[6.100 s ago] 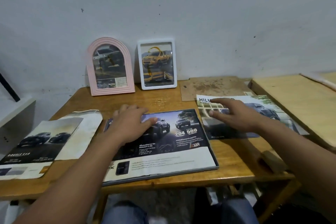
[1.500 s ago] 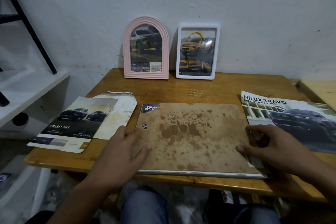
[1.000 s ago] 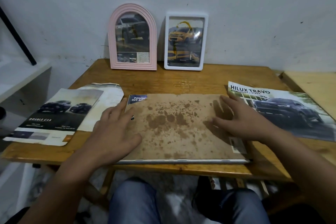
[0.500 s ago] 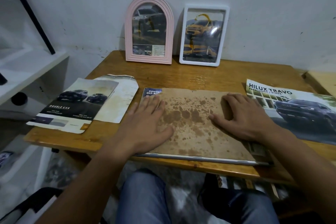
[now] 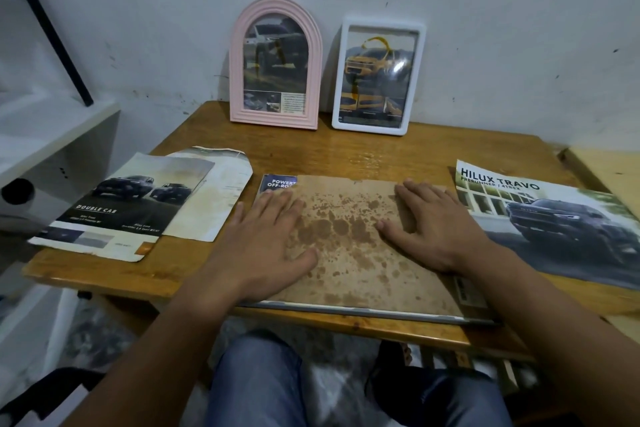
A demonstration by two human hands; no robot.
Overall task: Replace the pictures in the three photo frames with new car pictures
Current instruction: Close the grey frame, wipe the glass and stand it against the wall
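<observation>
A large flat frame lies face down at the table's front, its grey edge (image 5: 346, 309) showing under a stained brown backing board (image 5: 349, 246). A blue corner of a car picture (image 5: 277, 182) peeks out at the board's far left. My left hand (image 5: 266, 246) and my right hand (image 5: 433, 229) both lie flat on the board with fingers spread. A pink arched frame (image 5: 275, 64) and a white rectangular frame (image 5: 377, 76) stand against the wall, each with a car picture inside.
A dark "Double Cab" car sheet (image 5: 121, 208) lies at the left over a stained pale paper (image 5: 214, 198). A "Hilux Travo" car sheet (image 5: 547, 222) lies at the right. A white shelf (image 5: 52, 128) stands left of the wooden table (image 5: 346, 152).
The brown board, earlier lying at the table's back, now covers the car picture in the large frame. Both hands moved from its side edges onto its top, lying flat.
</observation>
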